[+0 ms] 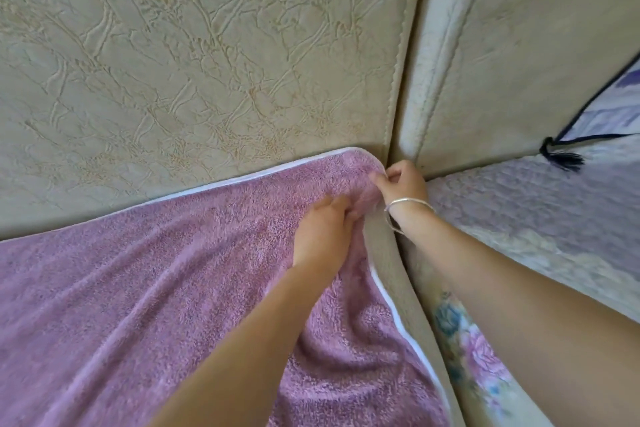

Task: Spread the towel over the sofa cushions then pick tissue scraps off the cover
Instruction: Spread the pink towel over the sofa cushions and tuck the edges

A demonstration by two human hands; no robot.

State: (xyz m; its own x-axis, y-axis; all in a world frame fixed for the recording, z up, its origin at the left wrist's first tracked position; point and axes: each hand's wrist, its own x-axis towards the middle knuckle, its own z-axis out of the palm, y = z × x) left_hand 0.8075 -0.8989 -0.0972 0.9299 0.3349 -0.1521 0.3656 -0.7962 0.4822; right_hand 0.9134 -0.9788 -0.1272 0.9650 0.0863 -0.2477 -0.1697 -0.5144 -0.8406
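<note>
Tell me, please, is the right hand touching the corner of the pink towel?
Touching. The head view shows the right hand pinching the rounded corner of the pink towel between thumb and fingers, with no gap.

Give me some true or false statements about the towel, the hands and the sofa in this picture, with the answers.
1. The towel is green. False: it is pinkish mauve with white edging.
2. The right hand has a grip on the towel's corner, pinching it near the sofa back. True.
3. The bracelet is on the left wrist. False: it is on the right wrist.
4. The left hand lies on the towel. True.
5. A dark tassel shows towards the right. True.
</note>
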